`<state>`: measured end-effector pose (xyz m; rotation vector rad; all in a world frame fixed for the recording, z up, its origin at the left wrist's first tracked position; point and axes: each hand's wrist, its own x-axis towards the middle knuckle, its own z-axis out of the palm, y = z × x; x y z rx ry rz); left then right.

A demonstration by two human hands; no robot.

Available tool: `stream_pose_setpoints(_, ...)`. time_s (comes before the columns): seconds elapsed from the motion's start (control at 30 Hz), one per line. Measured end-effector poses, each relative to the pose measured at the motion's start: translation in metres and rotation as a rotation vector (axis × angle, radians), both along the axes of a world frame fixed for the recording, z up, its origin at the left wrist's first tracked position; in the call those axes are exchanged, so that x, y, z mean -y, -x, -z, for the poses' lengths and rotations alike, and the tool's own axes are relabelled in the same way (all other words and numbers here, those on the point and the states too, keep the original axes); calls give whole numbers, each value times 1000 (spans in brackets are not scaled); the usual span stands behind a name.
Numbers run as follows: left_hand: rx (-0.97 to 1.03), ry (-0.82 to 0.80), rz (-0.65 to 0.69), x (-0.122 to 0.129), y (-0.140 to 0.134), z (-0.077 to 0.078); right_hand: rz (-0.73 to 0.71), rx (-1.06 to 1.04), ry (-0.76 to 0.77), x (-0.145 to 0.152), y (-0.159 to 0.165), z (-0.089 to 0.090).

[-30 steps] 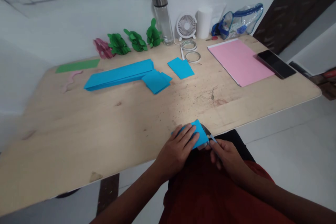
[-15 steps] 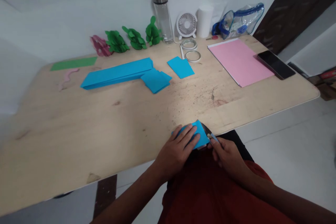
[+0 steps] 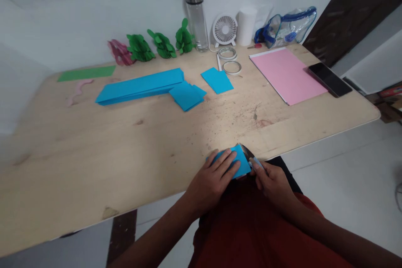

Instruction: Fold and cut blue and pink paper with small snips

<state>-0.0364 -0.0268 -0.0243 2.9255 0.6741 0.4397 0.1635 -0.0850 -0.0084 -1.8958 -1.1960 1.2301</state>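
A small blue paper piece (image 3: 242, 165) lies at the near edge of the counter (image 3: 150, 146), right in front of the person. The left hand (image 3: 215, 176) rests on top of it with fingers stretched out flat; the thumb is hidden, so I cannot tell whether this grip also pinches the paper from below. The right hand (image 3: 272, 179) has its grip closed around the light-blue handle of what look like scissors (image 3: 257, 163), whose dark blade lies along the paper's right edge. How deep any cut runs cannot be made out, and no loose offcut shows beside the blade, so the trimming of this piece seems unfinished.

Farther in, a pile of small blue cards (image 3: 187, 96) and a blue pair (image 3: 217, 80) lie apart from the hands; whether they are finished or waiting cannot be told. The long blue strips (image 3: 140, 86) touching the pile look like uncut stock, which suggests plenty of paper left.

Toward the wall, three green paper shapes (image 3: 162, 45) and a pink paper shape (image 3: 119, 52) appear fully made up. A green strip (image 3: 86, 73) lies flat at the far left, while pink sheets (image 3: 290, 75) at the right, partly under a phone (image 3: 329, 79), look whole and unused.
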Motion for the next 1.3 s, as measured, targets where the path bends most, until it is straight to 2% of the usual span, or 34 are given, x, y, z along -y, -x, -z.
stream_pose_setpoints(0.37, 9, 6, 34, -2, 1, -1, -35, 109, -22, -4, 6, -8)
stream_pose_setpoints(0.7, 22, 8, 42, -1, 1, 0, 89, 118, -117, 0, -3, -5)
stream_pose_setpoints(1.17, 4, -6, 44, 1, 1, 2, 13, 197, -169, -11, -2, -8)
stream_pose_setpoints(1.23, 9, 0, 40, 0, 1, 2, 70, 182, -176, -14, -10, -12)
stream_pose_setpoints(1.3, 12, 5, 38, 0, 0, 1, 235, 172, -220, -20, -24, -21)
